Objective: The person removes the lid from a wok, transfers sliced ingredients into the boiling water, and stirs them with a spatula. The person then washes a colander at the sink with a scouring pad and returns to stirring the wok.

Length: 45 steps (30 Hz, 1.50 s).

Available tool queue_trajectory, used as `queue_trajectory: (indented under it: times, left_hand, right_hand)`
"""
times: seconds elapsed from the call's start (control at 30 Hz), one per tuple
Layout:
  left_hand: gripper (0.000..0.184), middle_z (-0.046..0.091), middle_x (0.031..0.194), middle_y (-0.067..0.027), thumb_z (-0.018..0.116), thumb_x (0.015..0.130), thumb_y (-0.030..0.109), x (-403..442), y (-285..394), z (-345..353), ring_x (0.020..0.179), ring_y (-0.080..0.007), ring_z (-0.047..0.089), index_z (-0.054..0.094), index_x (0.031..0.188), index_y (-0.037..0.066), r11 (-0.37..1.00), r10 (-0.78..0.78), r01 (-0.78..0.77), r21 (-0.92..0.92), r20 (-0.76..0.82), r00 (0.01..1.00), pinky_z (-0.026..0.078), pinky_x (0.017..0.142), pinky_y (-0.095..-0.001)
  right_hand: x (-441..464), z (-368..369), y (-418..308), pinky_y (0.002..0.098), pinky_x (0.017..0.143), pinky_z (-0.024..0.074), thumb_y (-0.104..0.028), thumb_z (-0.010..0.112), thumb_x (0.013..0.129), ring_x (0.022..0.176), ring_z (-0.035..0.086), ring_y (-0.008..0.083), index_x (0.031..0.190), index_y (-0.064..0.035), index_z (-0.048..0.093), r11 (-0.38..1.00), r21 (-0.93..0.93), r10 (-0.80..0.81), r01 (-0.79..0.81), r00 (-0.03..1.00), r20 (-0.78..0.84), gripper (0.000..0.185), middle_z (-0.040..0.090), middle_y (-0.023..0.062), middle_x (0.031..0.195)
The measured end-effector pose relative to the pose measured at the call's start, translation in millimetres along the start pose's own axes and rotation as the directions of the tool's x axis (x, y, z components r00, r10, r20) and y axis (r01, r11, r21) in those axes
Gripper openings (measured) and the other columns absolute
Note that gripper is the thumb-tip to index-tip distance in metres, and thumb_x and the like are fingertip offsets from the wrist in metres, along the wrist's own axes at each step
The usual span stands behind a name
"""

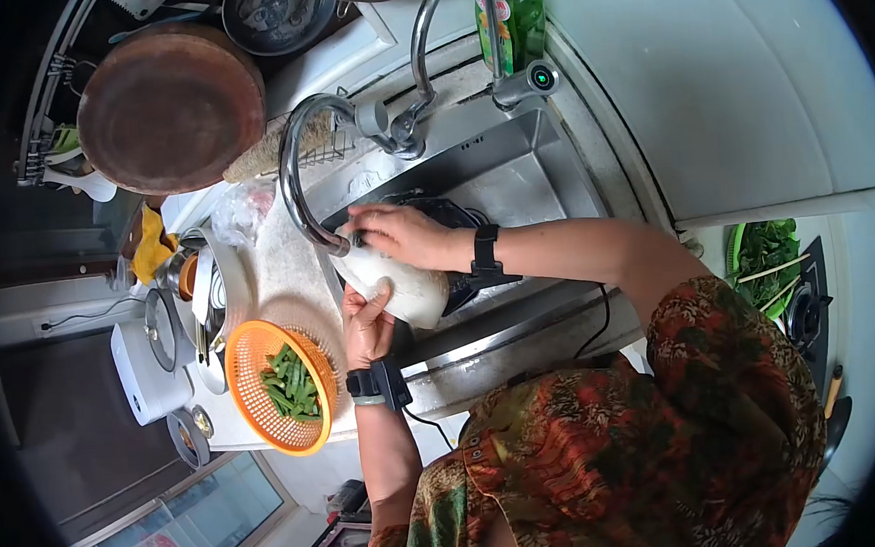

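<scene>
Over the sink point(541, 167), a large, smooth white rounded object point(414, 295) is held between my two hands; its exact kind I cannot make out. My left hand point(365, 323) grips its near side, with the thumb lying on the white surface. Across its upper end lies my right hand point(405, 237), with bent fingers close to the tap's mouth. A small dark spot shows by those fingertips, too unclear to name. The curved metal tap point(296, 172) ends just above the white object. Behind my right hand, a dark container point(449, 213) is partly hidden in the basin.
An orange colander point(247, 385) with cut green vegetables point(291, 386) stands left of my left hand. A green soap bottle point(514, 23) is behind the sink. Bowls and a pot lid point(163, 330) crowd the left counter. A leafy green basket point(762, 259) sits far right.
</scene>
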<state>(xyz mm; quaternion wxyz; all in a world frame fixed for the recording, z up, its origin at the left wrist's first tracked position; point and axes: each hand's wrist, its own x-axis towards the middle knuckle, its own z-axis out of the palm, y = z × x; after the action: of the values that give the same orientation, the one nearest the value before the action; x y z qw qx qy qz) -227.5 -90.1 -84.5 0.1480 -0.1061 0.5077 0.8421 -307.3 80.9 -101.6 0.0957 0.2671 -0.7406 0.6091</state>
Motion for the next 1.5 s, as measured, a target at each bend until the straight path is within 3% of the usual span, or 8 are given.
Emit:
queue_trajectory:
  times: [0.1,0.17,0.33,0.4,0.7,1.13,1.23,1.5]
  left_hand:
    - [0.043,0.063,0.114,-0.0084,0.060,0.085,-0.007,5.0,-3.3,-12.4,0.105,-0.0209,0.061,0.049,0.125,0.006,0.999,-0.034,0.034,0.020,0.023,0.999,0.051,0.090,-0.0368]
    - [0.042,0.063,0.113,-0.0075,0.059,0.086,-0.007,4.8,-11.6,-27.1,0.104,-0.0197,0.061,0.050,0.125,0.006,0.996,-0.047,0.048,0.077,-0.004,0.999,0.050,0.090,-0.0357]
    - [0.047,0.063,0.111,-0.0053,0.064,0.082,-0.008,-6.2,-6.6,-3.5,0.104,-0.0182,0.060,0.050,0.125,0.004,0.990,-0.061,0.054,0.133,0.045,0.997,0.049,0.090,-0.0319]
    - [0.047,0.062,0.114,-0.0065,0.064,0.083,-0.007,-16.0,0.3,-1.5,0.104,-0.0197,0.060,0.049,0.126,0.003,0.998,-0.014,0.010,0.059,0.061,0.998,0.048,0.093,-0.0349]
    - [0.051,0.054,0.131,-0.0118,0.064,0.089,0.010,-15.3,-11.0,-64.0,0.122,-0.0270,0.051,0.044,0.135,0.006,0.900,0.123,-0.178,-0.399,-0.160,0.979,0.041,0.106,-0.0471]
    - [0.049,0.051,0.136,-0.0124,0.050,0.097,0.032,8.2,-20.8,-67.5,0.125,-0.0278,0.047,0.043,0.136,0.002,0.795,0.052,-0.101,-0.597,-0.100,0.994,0.032,0.111,-0.0465]
    - [0.050,0.052,0.135,-0.0114,0.051,0.097,0.032,-2.1,-9.1,-47.9,0.125,-0.0272,0.048,0.042,0.137,0.003,0.791,0.036,-0.127,-0.598,-0.163,0.986,0.033,0.110,-0.0462]
    - [0.052,0.055,0.131,-0.0096,0.061,0.092,0.027,-18.2,5.4,-20.3,0.123,-0.0264,0.050,0.043,0.135,0.003,0.935,0.168,-0.206,-0.288,-0.150,0.974,0.037,0.107,-0.0460]
  right_hand:
    - [-13.2,-1.8,-32.4,0.0368,0.100,0.0449,-0.004,0.060,0.086,0.124,0.051,0.0294,0.116,-0.0107,0.061,0.991,0.091,0.054,-0.096,0.922,0.384,0.031,0.052,0.0129,0.132]
    - [-34.2,15.2,-36.2,0.0356,0.099,0.0455,-0.005,0.059,0.085,0.118,0.053,0.0304,0.109,-0.0120,0.064,0.974,-0.061,-0.195,0.219,0.943,0.271,0.026,0.054,0.0126,0.128]
    - [9.5,17.5,-0.2,0.0375,0.099,0.0436,-0.009,0.060,0.082,0.117,0.054,0.0279,0.105,-0.0128,0.068,0.853,-0.435,-0.242,0.289,0.957,0.159,0.024,0.058,0.0130,0.122]
    - [40.9,-11.7,-9.4,0.0348,0.092,0.0468,-0.016,0.058,0.085,0.105,0.061,0.0265,0.105,-0.0076,0.068,0.893,0.000,0.429,-0.450,0.850,0.307,0.024,0.066,0.0135,0.107]
    - [-17.2,7.4,51.6,0.0366,0.095,0.0433,-0.029,0.056,0.089,0.113,0.055,0.0293,0.122,0.0012,0.053,0.553,0.223,0.794,-0.803,0.589,0.152,0.045,0.057,0.0196,0.124]
    - [-32.4,3.8,-34.4,0.0387,0.098,0.0417,-0.009,0.052,0.091,0.118,0.050,0.0329,0.120,-0.0031,0.053,0.997,-0.040,-0.071,0.073,0.996,0.044,0.029,0.052,0.0185,0.122]
    - [-21.5,-2.2,10.8,0.0387,0.095,0.0444,-0.011,0.052,0.091,0.113,0.055,0.0331,0.120,-0.0019,0.053,0.932,0.080,0.358,-0.353,0.933,-0.047,0.029,0.057,0.0201,0.117]
    - [-23.8,-38.6,97.2,0.0447,0.091,0.0458,-0.012,0.052,0.089,0.103,0.057,0.0414,0.116,-0.0004,0.056,0.805,-0.127,0.524,-0.579,0.795,-0.304,0.029,0.061,0.0240,0.110]
